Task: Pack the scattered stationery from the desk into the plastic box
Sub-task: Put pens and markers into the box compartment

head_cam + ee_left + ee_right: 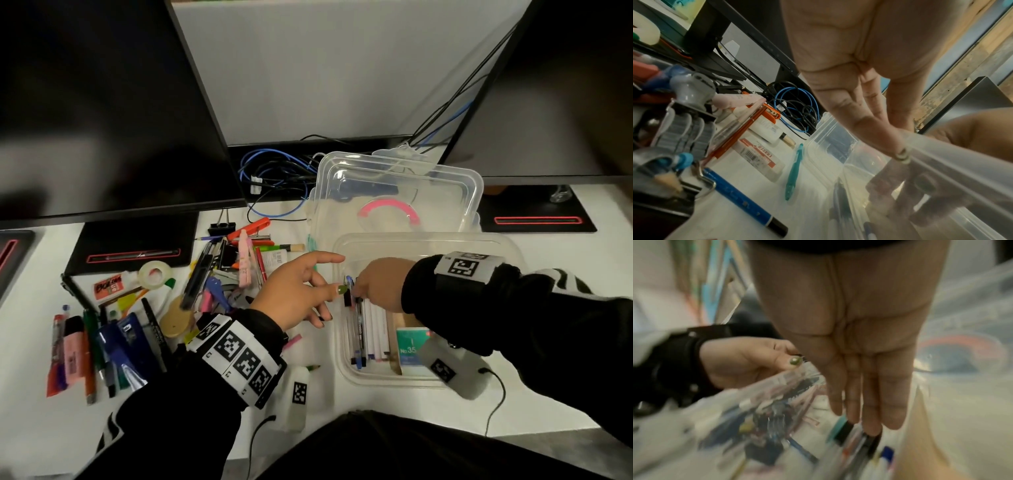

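The clear plastic box (424,236) stands on the white desk at centre right. Several pens (359,329) and a green staples packet (409,346) lie in it. My right hand (380,284) reaches into the box from the right, its straight fingers (859,386) pressing down on the pen ends (859,446). My left hand (298,291) hovers at the box's left wall, fingers spread, and its green-nailed thumb (795,361) touches the rim. Neither hand grips anything. Scattered pens, clips and markers (219,274) are heaped left of the box.
The box's lid (397,192) with a pink handle leans behind it. A tape roll (154,274) and a row of markers (85,349) lie far left. A teal pen (794,170) rests against the box wall. Monitors (102,102) and cables (274,174) fill the back.
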`<action>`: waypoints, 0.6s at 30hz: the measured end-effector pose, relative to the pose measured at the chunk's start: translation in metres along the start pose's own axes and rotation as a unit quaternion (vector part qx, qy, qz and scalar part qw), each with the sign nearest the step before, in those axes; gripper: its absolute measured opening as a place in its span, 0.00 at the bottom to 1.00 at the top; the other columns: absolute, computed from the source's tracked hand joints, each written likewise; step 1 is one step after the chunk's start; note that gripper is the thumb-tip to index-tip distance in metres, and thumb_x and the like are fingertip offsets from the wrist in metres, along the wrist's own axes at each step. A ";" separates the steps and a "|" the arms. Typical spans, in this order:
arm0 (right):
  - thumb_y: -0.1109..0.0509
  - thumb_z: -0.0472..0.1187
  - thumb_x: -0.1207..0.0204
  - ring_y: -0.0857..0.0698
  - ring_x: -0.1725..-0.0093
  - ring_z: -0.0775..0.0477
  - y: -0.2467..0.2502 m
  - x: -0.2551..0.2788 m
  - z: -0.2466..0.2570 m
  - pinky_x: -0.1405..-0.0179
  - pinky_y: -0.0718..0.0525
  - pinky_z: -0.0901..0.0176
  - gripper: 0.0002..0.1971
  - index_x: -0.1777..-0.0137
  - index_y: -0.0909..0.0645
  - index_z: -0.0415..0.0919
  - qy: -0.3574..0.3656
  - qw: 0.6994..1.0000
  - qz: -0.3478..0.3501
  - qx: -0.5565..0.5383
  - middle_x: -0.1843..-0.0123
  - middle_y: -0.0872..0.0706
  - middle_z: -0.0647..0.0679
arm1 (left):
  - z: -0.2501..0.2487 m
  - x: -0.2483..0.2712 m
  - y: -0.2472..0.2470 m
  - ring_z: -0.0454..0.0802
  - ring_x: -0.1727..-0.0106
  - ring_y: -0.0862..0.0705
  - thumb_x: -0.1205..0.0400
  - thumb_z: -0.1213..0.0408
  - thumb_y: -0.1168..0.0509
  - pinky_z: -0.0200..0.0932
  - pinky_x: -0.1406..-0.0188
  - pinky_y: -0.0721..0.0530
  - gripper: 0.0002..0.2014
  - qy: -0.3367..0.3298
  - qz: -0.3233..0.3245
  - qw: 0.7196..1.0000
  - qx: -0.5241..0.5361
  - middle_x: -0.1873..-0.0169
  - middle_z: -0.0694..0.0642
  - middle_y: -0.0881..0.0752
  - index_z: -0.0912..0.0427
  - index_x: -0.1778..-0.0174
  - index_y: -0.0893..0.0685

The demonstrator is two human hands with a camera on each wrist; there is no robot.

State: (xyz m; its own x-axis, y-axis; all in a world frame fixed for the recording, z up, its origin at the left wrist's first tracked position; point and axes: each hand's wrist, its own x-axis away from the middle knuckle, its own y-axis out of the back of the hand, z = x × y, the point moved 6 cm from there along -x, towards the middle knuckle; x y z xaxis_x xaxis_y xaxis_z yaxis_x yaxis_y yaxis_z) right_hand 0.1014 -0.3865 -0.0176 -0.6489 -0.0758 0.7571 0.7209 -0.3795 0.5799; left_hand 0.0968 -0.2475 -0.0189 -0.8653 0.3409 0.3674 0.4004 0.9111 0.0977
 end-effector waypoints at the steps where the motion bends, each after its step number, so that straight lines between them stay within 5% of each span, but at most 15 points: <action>1: 0.43 0.38 0.16 0.19 0.40 0.45 -0.004 0.000 0.003 0.39 0.24 0.57 0.18 0.29 0.24 0.36 -0.005 0.998 0.019 0.052 0.38 0.18 0.43 | 0.000 0.000 0.000 0.56 0.71 0.16 0.22 0.71 0.30 0.47 0.73 0.13 0.21 -0.001 -0.001 1.000 -0.001 0.65 0.62 0.19 0.45 0.37 0.19; 4: 0.42 0.47 0.16 0.27 0.27 0.42 -0.014 -0.001 0.008 0.26 0.32 0.54 0.23 0.23 0.30 0.40 -0.005 0.987 0.069 0.145 0.24 0.28 0.41 | -0.001 0.000 0.000 0.56 0.71 0.15 0.22 0.71 0.30 0.47 0.73 0.14 0.20 -0.002 -0.004 1.000 -0.006 0.67 0.59 0.18 0.44 0.38 0.18; 8: 0.36 0.56 0.22 0.23 0.34 0.42 -0.020 -0.005 0.012 0.38 0.25 0.52 0.28 0.26 0.29 0.44 0.024 0.972 0.032 0.230 0.30 0.24 0.43 | 0.000 0.001 0.001 0.55 0.72 0.15 0.22 0.71 0.30 0.46 0.73 0.14 0.20 -0.002 -0.010 1.000 -0.011 0.68 0.55 0.17 0.42 0.39 0.18; 11: 0.38 0.60 0.24 0.26 0.33 0.40 -0.019 -0.003 0.011 0.38 0.27 0.47 0.29 0.26 0.31 0.49 0.031 0.959 0.008 0.280 0.31 0.27 0.45 | -0.001 0.002 0.000 0.54 0.72 0.15 0.22 0.71 0.31 0.46 0.73 0.14 0.21 -0.003 -0.014 1.000 -0.012 0.69 0.54 0.17 0.42 0.39 0.18; 18: 0.44 0.43 0.16 0.31 0.27 0.37 -0.026 0.006 0.010 0.28 0.34 0.43 0.19 0.26 0.28 0.46 0.121 0.883 0.017 0.454 0.26 0.28 0.42 | 0.000 0.005 -0.001 0.54 0.71 0.15 0.21 0.70 0.31 0.47 0.71 0.12 0.21 -0.004 -0.027 1.000 -0.009 0.72 0.49 0.16 0.42 0.37 0.18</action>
State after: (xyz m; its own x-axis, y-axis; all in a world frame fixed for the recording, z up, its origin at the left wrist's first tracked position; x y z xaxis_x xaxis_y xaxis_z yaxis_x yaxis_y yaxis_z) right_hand 0.0817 -0.3675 -0.0253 -0.5764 -0.3095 0.7563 0.5683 0.5132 0.6431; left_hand 0.0920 -0.2464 -0.0172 -0.8880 0.2929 0.3545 0.3583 0.9239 0.1343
